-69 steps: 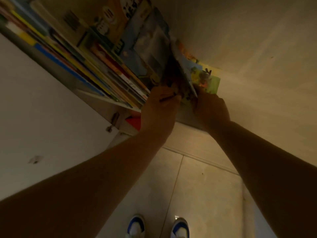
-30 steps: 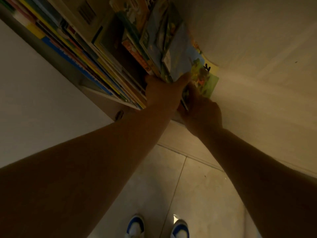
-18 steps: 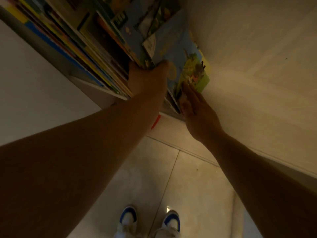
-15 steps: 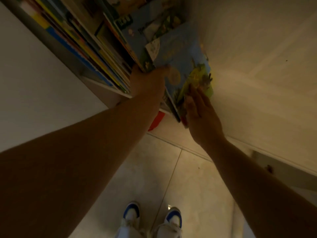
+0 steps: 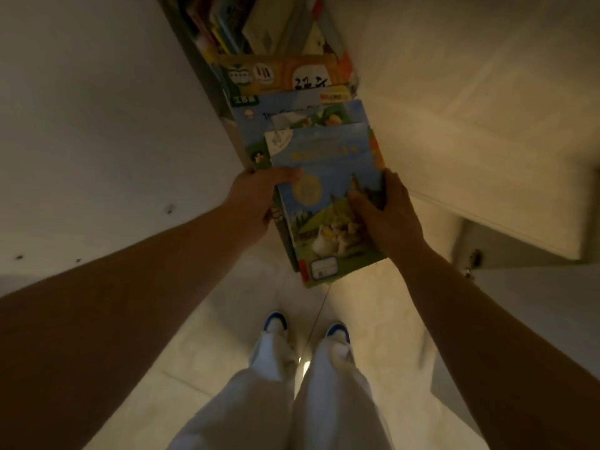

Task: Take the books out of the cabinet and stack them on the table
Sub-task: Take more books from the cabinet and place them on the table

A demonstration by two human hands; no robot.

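Two hands hold a fanned bundle of picture books (image 5: 328, 190) in the head view, half drawn out of the cabinet (image 5: 207, 79) over the tiled floor (image 5: 194, 345). The left hand (image 5: 251, 201) grips the bundle's left edge, thumb lying across the top blue cover, fingers hidden beneath. The right hand (image 5: 384, 216) clamps the right edge, thumb pressed on the cover's meadow picture. More books (image 5: 253, 27) stand packed on the shelf at the top edge of the view. Below the bundle, white trousers (image 5: 276, 401) and blue-and-white shoes (image 5: 276, 323) show. An open cabinet door (image 5: 487, 151) stands at the right.
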